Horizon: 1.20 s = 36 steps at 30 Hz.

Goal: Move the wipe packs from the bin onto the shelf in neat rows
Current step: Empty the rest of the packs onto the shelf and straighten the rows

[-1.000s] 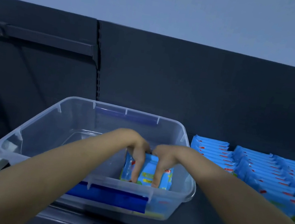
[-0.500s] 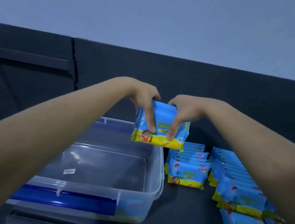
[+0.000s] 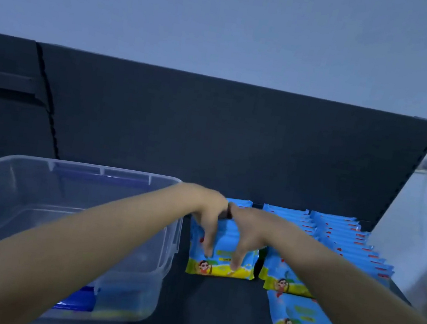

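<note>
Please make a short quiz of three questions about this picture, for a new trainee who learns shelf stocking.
1. True or false: both hands, left and right, hold the same pack.
2. Where is that pack? A) inside the bin B) at the front of the leftmost row on the shelf C) on the floor
3. Fill in: one flat pack lies in front of the ____ row from the left.

Key: 1 true; 2 B; 3 second.
</note>
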Each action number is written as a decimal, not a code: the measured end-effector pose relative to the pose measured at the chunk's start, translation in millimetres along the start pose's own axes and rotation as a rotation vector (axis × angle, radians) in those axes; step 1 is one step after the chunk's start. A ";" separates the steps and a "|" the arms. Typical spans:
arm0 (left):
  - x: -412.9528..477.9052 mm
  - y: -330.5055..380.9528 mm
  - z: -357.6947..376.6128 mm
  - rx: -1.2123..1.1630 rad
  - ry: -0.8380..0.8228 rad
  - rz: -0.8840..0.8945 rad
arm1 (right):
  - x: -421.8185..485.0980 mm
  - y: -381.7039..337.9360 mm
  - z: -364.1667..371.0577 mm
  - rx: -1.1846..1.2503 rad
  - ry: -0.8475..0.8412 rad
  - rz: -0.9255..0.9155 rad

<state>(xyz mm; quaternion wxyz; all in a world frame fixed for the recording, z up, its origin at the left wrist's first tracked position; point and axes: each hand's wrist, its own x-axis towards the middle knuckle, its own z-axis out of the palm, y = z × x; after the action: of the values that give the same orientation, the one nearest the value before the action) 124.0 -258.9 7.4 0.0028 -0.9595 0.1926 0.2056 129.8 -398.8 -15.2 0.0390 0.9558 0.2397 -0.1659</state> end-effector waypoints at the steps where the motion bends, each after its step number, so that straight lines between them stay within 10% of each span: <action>1: 4.0 1.2 6.2 0.022 -0.017 0.003 | 1.4 -2.3 7.9 -0.052 -0.001 -0.009; 16: 25.5 7.9 39.5 0.672 0.086 -0.216 | 26.2 15.7 55.0 -0.352 0.116 -0.045; 27: 39.0 8.7 63.7 0.477 -0.048 -0.271 | 29.4 24.8 55.9 -0.275 0.075 -0.074; 36: -14.4 -36.0 25.4 0.113 0.225 -0.066 | 27.5 7.0 15.0 -0.028 0.075 -0.176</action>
<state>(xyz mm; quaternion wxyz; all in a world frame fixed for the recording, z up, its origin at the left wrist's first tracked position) 115.3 -218.0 -12.8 0.0420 -0.9806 0.1714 0.0853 151.4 -395.0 -38.6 0.0288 0.9358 0.3265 -0.1295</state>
